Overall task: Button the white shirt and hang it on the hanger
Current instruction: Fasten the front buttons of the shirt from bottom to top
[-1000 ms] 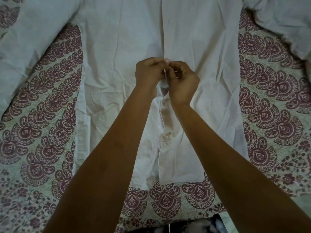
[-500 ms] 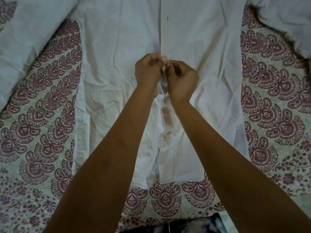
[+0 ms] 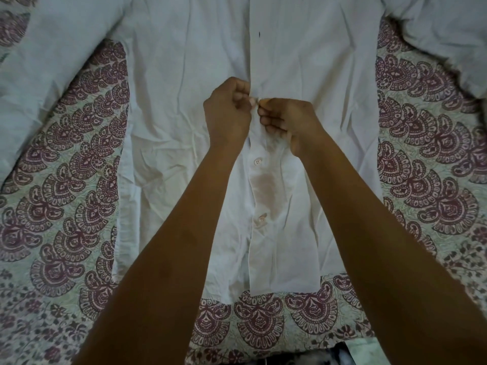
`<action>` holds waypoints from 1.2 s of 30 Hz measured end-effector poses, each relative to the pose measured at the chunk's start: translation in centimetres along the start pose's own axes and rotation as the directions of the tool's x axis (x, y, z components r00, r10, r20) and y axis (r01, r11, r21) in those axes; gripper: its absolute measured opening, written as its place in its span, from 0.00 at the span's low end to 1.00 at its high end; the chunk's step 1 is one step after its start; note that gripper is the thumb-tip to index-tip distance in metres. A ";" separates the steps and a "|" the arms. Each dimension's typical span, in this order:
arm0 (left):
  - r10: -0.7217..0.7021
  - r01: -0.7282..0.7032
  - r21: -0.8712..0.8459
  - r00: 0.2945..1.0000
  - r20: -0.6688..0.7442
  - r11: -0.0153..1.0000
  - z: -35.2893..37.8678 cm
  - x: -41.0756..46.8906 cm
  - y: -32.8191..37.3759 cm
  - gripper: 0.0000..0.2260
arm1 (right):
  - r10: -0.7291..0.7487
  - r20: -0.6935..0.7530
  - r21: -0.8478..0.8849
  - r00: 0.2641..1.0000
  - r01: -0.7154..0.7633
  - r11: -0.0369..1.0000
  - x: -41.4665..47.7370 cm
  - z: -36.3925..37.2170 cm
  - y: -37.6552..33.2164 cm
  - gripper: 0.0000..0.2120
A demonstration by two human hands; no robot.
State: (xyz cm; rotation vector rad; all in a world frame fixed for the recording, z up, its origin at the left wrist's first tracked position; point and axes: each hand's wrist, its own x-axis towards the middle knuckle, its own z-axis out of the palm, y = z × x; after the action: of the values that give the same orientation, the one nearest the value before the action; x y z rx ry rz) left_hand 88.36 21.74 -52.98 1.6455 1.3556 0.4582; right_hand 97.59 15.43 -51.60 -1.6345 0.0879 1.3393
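On the maroon-patterned bedspread [image 3: 79,180], the wrinkled white cotton shirt [image 3: 184,75] lies flat so its front edges line up; my left hand [image 3: 228,114] and right hand [image 3: 288,122] pinch them together for buttoning.

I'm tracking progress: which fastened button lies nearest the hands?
The upper small white button, directly below the left hand and right hand; the lower white button sits nearer the white shirt's hem.

Left hand [image 3: 228,115] and right hand [image 3: 288,122] are hiding the pinched spot; beyond the grip, the white shirt [image 3: 184,75] is running off the top edge.
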 end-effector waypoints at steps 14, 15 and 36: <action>-0.047 0.040 -0.129 0.997 -0.053 0.991 -0.7 5.4 1.0 0.14 | -0.627 -0.011 -0.613 0.779 0.490 0.619 4.4 1.9 -3.9 0.12; -0.047 0.039 -0.148 0.997 -0.056 0.988 -0.7 6.0 1.3 0.15 | -0.621 0.029 -0.676 0.783 0.473 0.565 5.2 2.1 -4.0 0.15; 0.226 -0.237 0.388 0.971 0.073 0.891 3.0 10.6 0.5 0.09 | -0.441 0.005 -0.313 0.898 0.420 0.852 9.6 -0.1 -4.1 0.03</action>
State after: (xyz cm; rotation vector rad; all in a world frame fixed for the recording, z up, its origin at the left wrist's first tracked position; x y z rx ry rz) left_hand 94.36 30.14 -56.79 2.1550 1.2955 0.3100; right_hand 103.81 22.24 -56.49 -1.8215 -0.4489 0.9804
